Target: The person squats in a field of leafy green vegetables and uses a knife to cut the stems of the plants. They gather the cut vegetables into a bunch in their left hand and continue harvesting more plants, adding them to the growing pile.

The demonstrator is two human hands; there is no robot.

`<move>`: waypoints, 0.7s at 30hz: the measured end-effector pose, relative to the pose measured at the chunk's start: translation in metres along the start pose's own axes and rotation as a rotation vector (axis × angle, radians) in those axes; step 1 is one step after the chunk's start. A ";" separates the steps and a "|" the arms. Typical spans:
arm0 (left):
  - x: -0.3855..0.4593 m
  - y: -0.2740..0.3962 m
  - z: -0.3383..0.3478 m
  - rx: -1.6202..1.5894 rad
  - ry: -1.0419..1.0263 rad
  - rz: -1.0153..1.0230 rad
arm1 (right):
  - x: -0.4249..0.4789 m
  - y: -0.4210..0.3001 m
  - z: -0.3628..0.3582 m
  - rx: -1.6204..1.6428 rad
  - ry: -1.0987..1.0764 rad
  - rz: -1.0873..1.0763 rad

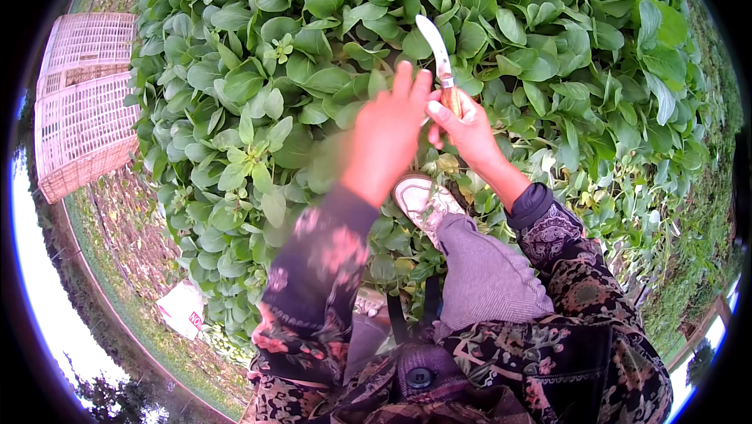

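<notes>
My right hand [464,127] grips the wooden handle of a curved-blade knife [436,48], its blade pointing up and away from me over the leaves. Close beside it, my left hand [385,136] is motion-blurred, back turned up, with two fingers stretched towards the knife's ferrule. A blurred green patch shows along the left hand's outer side; whether it is a leaf in that hand I cannot tell, since the palm is hidden. Below both hands spreads a dense bed of broad-leaved greens [235,83], with paler, yellowing leaves near my shoe [420,197].
Two pale plastic crates [88,124] with slatted sides rest at the bed's left edge. A white bag [183,309] bearing red print lies lower left. Grassy ground [699,259] borders the plants on the right. My shoes stand among the plants.
</notes>
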State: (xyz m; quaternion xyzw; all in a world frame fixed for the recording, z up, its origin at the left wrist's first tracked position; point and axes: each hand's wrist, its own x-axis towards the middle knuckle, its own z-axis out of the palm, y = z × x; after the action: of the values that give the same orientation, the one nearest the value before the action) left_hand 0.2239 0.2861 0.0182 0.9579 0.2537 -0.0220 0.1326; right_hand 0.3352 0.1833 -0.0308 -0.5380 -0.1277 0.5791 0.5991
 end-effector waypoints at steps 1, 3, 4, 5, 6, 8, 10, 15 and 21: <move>0.009 -0.009 0.008 0.007 -0.044 -0.109 | 0.003 0.005 -0.005 -0.274 0.049 -0.005; 0.005 -0.036 0.029 0.054 -0.073 -0.274 | 0.013 0.019 -0.023 -0.824 0.150 -0.007; -0.003 -0.045 0.031 0.107 -0.144 -0.278 | 0.012 0.017 -0.030 -0.929 0.144 -0.075; -0.014 -0.056 0.039 0.092 -0.113 -0.250 | 0.014 0.023 -0.037 -0.991 0.124 -0.133; -0.027 -0.067 0.048 0.079 -0.078 -0.224 | 0.019 0.030 -0.044 -1.053 0.101 -0.197; -0.039 -0.069 0.053 0.015 -0.072 -0.208 | 0.031 0.034 -0.052 -1.253 -0.025 -0.204; -0.046 -0.070 0.057 0.034 -0.022 -0.190 | 0.043 0.028 -0.041 -1.386 -0.102 -0.167; -0.047 -0.069 0.057 -0.023 0.044 -0.224 | 0.086 0.077 -0.067 -1.197 0.009 -0.622; -0.046 -0.067 0.054 -0.114 0.042 -0.279 | 0.096 0.077 -0.072 -0.530 -0.256 -0.156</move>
State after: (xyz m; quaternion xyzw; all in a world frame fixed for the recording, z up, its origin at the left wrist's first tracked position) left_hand 0.1517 0.3058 -0.0454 0.9044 0.3880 -0.0056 0.1772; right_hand 0.3767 0.2085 -0.1645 -0.5869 -0.3899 0.5408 0.4595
